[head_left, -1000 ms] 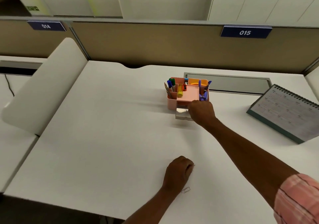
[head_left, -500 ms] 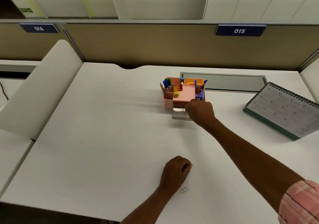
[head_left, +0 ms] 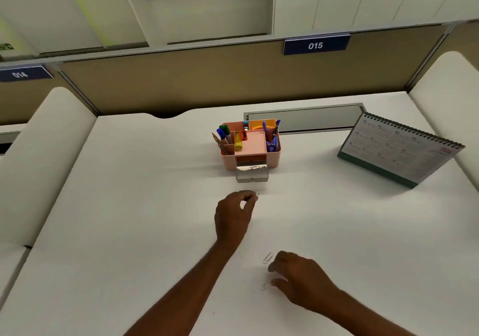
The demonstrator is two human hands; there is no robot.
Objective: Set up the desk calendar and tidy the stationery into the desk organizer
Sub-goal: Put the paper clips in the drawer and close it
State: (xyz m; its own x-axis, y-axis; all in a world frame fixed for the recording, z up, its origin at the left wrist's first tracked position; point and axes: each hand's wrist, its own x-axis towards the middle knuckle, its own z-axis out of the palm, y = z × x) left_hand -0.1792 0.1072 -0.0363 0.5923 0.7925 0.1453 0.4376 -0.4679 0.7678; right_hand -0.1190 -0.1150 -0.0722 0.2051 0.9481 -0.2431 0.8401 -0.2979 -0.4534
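Several compartments are seen in the pink organizer (head_left: 272, 159), which stands beyond the left hand (head_left: 234, 216). Blue and green pens (head_left: 224, 133) and a pencil are stood in the left compartment, and a yellow marker (head_left: 238, 144) is set beside them with a small red sharpener (head_left: 243, 135) just behind it. Blue pens and a blue tool (head_left: 272, 144) are held in the right compartment; an orange thing is lodged at the back, too small to be told. The clear drawer (head_left: 252, 179) at the foot of the organizer is pulled out toward the left hand, and one paper clip (head_left: 255, 167) is seen lying in it.

The left hand is raised just short of the drawer, apart from it, with thumb and forefinger pinched together on a small pale sliver (head_left: 257, 194) that cannot be made out further. The right hand (head_left: 300, 276) is lowered to the desk (head_left: 129, 206) nearer the body, its fingers loosely bent and nothing gripped. Two more clips are left on the desk at its fingertips: the upper clip (head_left: 267, 258) just beyond the forefinger, the lower clip (head_left: 265, 287) just beside the thumb. The calendar (head_left: 399, 151) is stood upright, leaning back, well off to the right of both hands.
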